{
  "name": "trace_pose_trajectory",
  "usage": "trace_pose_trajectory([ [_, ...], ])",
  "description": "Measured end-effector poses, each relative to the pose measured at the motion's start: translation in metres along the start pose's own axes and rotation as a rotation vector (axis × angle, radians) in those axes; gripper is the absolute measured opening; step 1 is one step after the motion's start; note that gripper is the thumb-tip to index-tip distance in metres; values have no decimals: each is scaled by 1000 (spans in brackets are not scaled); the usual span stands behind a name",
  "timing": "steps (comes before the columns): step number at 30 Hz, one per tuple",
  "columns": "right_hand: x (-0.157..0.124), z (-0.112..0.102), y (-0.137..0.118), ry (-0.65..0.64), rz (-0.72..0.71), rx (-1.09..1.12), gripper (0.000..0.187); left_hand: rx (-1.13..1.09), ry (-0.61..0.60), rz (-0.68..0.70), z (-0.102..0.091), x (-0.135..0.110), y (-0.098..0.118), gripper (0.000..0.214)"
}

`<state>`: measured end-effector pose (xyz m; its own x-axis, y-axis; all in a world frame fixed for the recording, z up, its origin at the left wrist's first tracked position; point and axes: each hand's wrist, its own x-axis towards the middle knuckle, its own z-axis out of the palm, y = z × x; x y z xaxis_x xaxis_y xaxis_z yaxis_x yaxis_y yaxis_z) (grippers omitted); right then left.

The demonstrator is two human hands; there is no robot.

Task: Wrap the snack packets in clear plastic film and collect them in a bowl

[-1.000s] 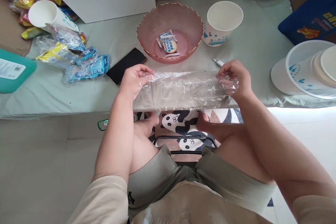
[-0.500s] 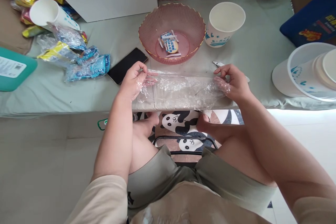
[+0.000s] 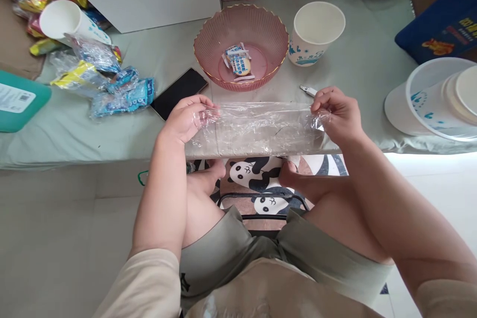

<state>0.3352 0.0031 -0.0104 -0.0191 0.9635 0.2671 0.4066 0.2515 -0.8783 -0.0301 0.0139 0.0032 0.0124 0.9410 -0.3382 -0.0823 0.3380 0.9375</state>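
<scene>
Fingers [image 3: 328,95] of both hands [image 3: 182,121] [image 3: 343,118] in pinch grips on clear plastic [image 3: 257,126], blue-lettered biscuit packets [image 3: 239,61] nearby

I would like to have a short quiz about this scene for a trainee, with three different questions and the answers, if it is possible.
1. What do the left hand and the right hand hold between them?
2. Look at the pink bowl. True or false: nothing lies inside it.
3. Which of these is nearest to the left hand?
A) a paper cup
B) the phone
C) a bucket

Key:
1. Clear plastic.
2. False; wrapped snacks lie in it.
3. B.
</scene>
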Motion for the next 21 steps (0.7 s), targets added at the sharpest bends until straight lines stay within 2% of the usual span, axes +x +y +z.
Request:
trace_pose_trajectory([
  [2, -1, -2, -3, -3, 9, 61, 9, -52, -55, -28, -2, 3, 2, 13],
  [5, -5, -6, -10, -32, 8, 155, 11, -112, -118, -74, -2, 4, 6, 36],
  [8, -10, -11, -16, -75, 8, 184, 10, -74, -72, -38, 4, 3, 8, 23],
  [12, -9, -22, -17, -212, 72, 62, 18, 28, -20, -5, 14, 0, 7, 35],
  [14, -6, -26, -16, -172, 108, -11, 23, 47, -34, 20, 17, -3, 9, 38],
  [17, -3, -24, -16, 47, 108, -56, 26, -3, -138, 87, 21, -11, 15, 41],
  [18, -2, -20, -17, 56, 84, -49, 24, -30, -190, 104, 23, -15, 17, 41],
  [20, -2, -9, -23, -70, 2, -7, 15, -63, -322, 125, 30, -21, 22, 40],
  [21, -1, -2, -27, -160, -43, 26, 18, -68, -390, 131, 34, -24, 24, 39],
])
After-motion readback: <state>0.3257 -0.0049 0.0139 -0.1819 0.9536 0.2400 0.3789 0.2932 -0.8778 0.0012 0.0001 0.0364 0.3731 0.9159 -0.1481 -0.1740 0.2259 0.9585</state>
